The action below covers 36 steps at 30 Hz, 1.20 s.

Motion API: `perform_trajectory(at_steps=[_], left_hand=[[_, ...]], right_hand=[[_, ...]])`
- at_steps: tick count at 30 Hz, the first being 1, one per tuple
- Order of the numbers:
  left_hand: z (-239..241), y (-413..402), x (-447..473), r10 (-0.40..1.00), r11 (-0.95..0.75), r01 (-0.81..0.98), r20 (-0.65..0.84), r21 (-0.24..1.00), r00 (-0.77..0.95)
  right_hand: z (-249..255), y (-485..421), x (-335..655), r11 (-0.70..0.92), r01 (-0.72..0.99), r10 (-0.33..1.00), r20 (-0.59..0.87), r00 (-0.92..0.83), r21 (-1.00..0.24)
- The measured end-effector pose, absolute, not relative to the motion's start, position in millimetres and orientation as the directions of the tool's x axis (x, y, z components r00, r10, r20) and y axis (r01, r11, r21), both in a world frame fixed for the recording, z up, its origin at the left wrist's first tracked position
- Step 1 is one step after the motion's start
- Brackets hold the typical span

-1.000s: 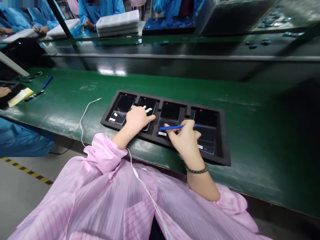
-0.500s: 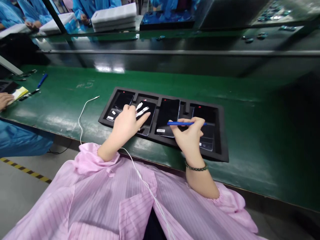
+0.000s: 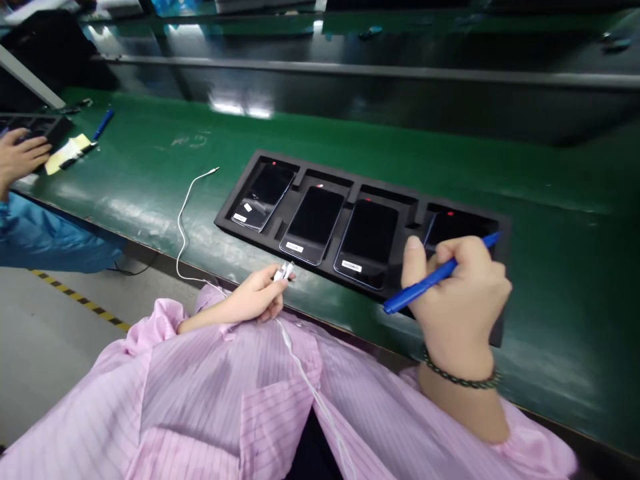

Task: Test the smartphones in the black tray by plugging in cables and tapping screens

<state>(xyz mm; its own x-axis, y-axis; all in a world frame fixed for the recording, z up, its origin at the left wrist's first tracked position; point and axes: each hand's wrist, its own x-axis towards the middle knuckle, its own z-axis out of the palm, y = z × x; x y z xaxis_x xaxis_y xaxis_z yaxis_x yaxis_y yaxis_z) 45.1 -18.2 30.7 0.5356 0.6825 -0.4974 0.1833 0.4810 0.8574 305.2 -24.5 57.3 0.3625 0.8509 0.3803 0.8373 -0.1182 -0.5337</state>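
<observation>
My left hand (image 3: 257,291) is closed around the white plugs of a cable (image 3: 283,272), just in front of the tray's near edge. Its white cord runs down over my lap. In my right hand (image 3: 457,300) a blue pen (image 3: 420,288) lies across the fingers, tilted. That hand is over the right end of a black foam tray (image 3: 235,208). Smartphones lie face up in its compartments: one at the left (image 3: 264,195), a second (image 3: 314,223), a third (image 3: 367,241), and a fourth (image 3: 453,227) partly hidden by my right hand. White labels show on the first three.
A thin white cord (image 3: 181,227) with a small plug curves on the green bench (image 3: 160,173) left of the tray. Farther left are a yellow paper (image 3: 67,153), another blue pen (image 3: 103,125) and a co-worker's hand (image 3: 23,157). A dark raised shelf (image 3: 320,87) runs along the back.
My left hand has drawn back from above the second phone to the bench edge, still holding the plugs. My right hand has moved right and nearer with the pen. The view has tilted down.
</observation>
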Motion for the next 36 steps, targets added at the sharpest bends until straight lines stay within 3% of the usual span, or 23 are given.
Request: perform_trajectory(at_steps=[2, 6, 9, 16, 27, 36], left_hand=[[27, -17, 48, 0.681, 0.503, 0.146, -0.495, 0.852, 0.54], [21, -15, 54, 0.725, 0.48, 0.12, -0.47, 0.869, 0.503], [21, -14, 56, 0.714, 0.501, 0.156, -0.509, 0.851, 0.481], [26, -8, 58, 0.623, 0.641, 0.144, -0.621, 0.754, 0.476], [24, -12, 60, 0.658, 0.612, 0.071, -0.557, 0.788, 0.506], [22, -17, 69, 0.709, 0.611, 0.017, -0.557, 0.791, 0.433]], right_hand=[[60, -14, 300, 0.059, 0.868, 0.89, 0.419, 0.178, -0.493], [43, 21, 287, 0.397, 0.817, 0.903, 0.339, -0.265, -0.419], [26, 37, 279, 0.505, 0.777, 0.858, 0.317, -0.404, -0.376], [17, 37, 274, 0.521, 0.793, 0.842, 0.342, -0.418, -0.315], [14, 37, 274, 0.509, 0.797, 0.849, 0.341, -0.403, -0.326], [11, 32, 267, 0.516, 0.798, 0.843, 0.349, -0.409, -0.311]])
